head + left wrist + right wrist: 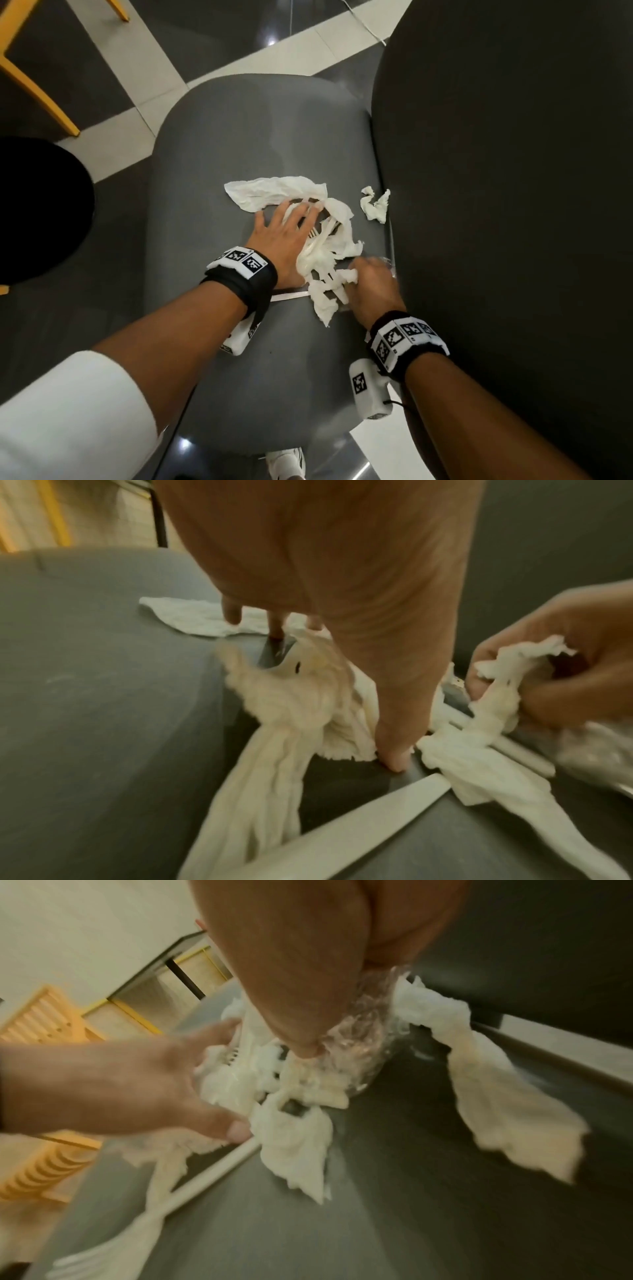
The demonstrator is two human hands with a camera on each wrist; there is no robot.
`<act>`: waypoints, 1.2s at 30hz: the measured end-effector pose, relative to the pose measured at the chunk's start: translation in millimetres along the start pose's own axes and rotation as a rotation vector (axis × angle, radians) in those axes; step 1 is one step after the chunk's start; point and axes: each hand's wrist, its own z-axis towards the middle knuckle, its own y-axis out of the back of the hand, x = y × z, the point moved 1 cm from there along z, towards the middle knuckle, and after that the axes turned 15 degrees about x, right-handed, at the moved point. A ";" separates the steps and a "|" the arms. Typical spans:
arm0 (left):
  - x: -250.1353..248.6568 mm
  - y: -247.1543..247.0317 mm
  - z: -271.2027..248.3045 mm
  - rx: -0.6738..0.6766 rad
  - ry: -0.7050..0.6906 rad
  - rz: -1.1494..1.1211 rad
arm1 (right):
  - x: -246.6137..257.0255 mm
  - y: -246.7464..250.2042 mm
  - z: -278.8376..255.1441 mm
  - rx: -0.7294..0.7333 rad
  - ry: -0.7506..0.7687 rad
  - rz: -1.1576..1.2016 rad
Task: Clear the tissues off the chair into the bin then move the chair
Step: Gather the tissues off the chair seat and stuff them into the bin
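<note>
Left hand (279, 236) lies flat, fingers spread, pinning tissues (329, 240) on the chair (239, 144); right hand (371, 291) clutches tissue, seemingly plastic wrap too, gathering rightward.

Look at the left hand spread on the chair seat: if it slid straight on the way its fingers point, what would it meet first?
The left hand points away across the chair seat; its fingertips already touch the long flat tissue, so that comes first. Beyond looks like bare seat.

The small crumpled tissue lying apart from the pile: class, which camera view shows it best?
The head view: the small crumpled tissue sits whole on the chair seat, beside the backrest, apart from both hands. The left wrist view hides it behind the left hand. In the right wrist view I cannot pick it out.
</note>
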 end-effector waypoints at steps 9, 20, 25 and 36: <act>16.6 -10.9 -12.8 0.009 0.049 -0.177 | 24.6 62.8 56.7 -0.157 -0.053 0.137; 39.6 -16.4 -43.3 -0.153 0.076 -0.544 | 27.9 53.6 68.3 -0.154 0.044 0.087; 53.4 -3.9 -85.7 -0.375 0.043 -0.664 | 86.4 59.1 37.8 -0.166 0.253 0.580; 96.4 -7.6 -237.1 -0.712 0.002 -0.914 | 236.7 33.9 -37.5 0.354 0.647 0.286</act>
